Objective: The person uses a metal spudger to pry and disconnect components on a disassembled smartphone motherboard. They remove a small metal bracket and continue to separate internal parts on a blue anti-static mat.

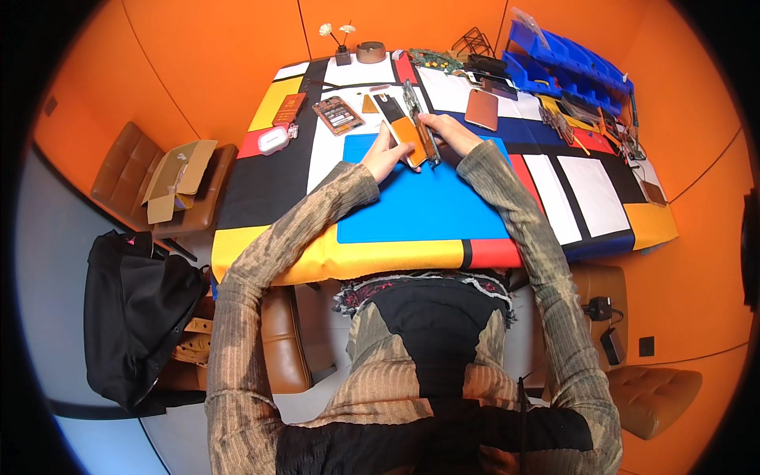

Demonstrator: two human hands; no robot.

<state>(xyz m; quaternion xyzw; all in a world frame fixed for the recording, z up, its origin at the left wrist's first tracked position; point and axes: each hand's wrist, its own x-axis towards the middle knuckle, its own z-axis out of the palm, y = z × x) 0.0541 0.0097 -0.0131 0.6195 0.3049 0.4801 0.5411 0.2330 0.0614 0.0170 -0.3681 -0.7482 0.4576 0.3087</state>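
Head view, left to right: on the colour-blocked cloth (261,186), a glossy white rounded case (273,141), then a flat reddish-brown device with a pale label (338,115). Next, the left hand (385,154), fingers wrapped round the lower end of a slim black-and-orange panel (400,131), held tilted over the far edge of the bright blue rectangular mat (427,206). Just beside it, the right hand (450,133), fingers narrowed on a thin brown-and-metal device part (421,128), seen nearly edge-on. Cannot tell whether joined to the panel by a cable; if so, likely to tear under a sudden pull. Risk, too, of scraped edges from so close a hold, or of a drop from a one-sided grip. Further right, a copper-brown rounded panel (481,109), liable to be nudged by a wide swing of the right hand.
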